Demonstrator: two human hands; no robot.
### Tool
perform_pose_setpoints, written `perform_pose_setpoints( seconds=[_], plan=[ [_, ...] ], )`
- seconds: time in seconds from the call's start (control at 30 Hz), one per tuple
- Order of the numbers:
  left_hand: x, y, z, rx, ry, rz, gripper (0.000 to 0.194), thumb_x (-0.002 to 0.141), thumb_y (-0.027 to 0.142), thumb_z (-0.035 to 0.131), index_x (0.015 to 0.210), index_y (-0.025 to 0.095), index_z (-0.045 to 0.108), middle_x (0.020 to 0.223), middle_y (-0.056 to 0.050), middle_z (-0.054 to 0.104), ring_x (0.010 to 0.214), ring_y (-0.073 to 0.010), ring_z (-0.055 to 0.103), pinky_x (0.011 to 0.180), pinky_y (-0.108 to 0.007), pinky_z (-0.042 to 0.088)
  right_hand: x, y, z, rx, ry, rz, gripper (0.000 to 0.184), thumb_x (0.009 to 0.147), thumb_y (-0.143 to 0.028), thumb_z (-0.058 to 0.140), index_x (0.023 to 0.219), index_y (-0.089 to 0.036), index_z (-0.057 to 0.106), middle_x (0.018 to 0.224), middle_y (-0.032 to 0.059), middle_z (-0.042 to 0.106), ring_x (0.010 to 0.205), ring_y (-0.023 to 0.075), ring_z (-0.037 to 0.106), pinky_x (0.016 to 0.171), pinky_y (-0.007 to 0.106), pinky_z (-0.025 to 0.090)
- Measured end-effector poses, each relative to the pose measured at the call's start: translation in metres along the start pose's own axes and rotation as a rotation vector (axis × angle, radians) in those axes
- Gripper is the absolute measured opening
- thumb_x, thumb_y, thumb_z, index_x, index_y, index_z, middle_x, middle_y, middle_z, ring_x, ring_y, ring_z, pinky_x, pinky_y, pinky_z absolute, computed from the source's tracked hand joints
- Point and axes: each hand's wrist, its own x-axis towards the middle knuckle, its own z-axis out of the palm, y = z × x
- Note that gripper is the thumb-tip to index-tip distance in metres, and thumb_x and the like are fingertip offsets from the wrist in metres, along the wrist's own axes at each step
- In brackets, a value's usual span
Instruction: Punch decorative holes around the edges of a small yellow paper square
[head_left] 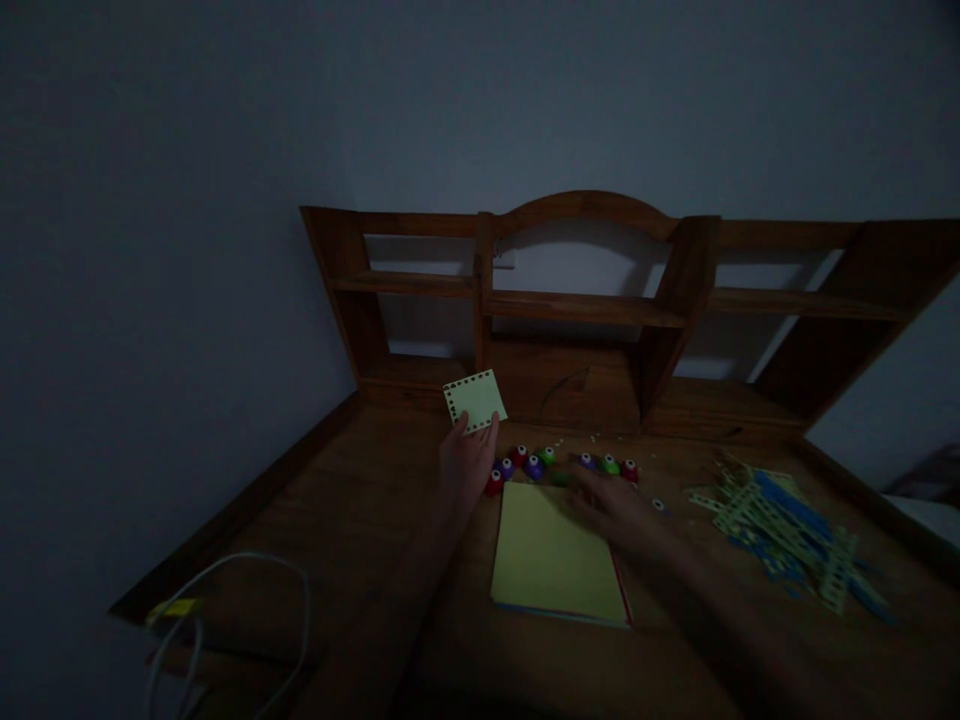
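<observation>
My left hand [469,462] is closed on a small pale yellow-green paper square [475,400], pinched at its lower edge and raised above the table. A line of punched holes runs along several of its edges. My right hand [615,505] is blurred and reaches over the upper right of a yellow paper stack [559,560]. Its fingertips are at a dark green craft punch [559,474]; whether they grip it cannot be made out. Other punches, such as a red one [493,482], a purple one [534,466] and a bright green one [610,465], stand behind the stack.
Punched paper strips [780,530] in yellow and blue lie heaped at the right. A wooden shelf unit [585,305] stands along the table's back. At the lower left hangs a white cable [306,600] near a yellow object [176,608]. Tiny paper bits lie behind the punches.
</observation>
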Motion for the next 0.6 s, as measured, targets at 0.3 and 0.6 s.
perform_pose_setpoints(
  seconds=[0.3,0.6],
  plan=[
    [-0.003,0.004,-0.001,-0.089,-0.086,0.105,0.032,0.092,0.031,0.034,0.109,0.020,0.058,0.120,-0.007,0.063,0.118,-0.0158,0.054,0.102,-0.036,0.043,0.078,-0.038,0.056,-0.243,-0.124,-0.135,0.033,0.086,-0.030,0.057,0.116,-0.019,0.056,0.100,0.0105,0.066,0.089,0.0232,0.063,0.074,0.028,0.043],
    [-0.002,0.008,0.006,-0.128,-0.038,0.064,0.025,0.090,0.024,0.042,0.106,0.017,0.060,0.110,-0.007,0.068,0.114,-0.0167,0.057,0.096,-0.031,0.048,0.087,-0.031,0.053,-0.062,-0.055,-0.146,0.023,0.082,-0.021,0.062,0.105,-0.018,0.060,0.097,0.0070,0.065,0.087,0.0197,0.061,0.075,0.028,0.044]
  ],
)
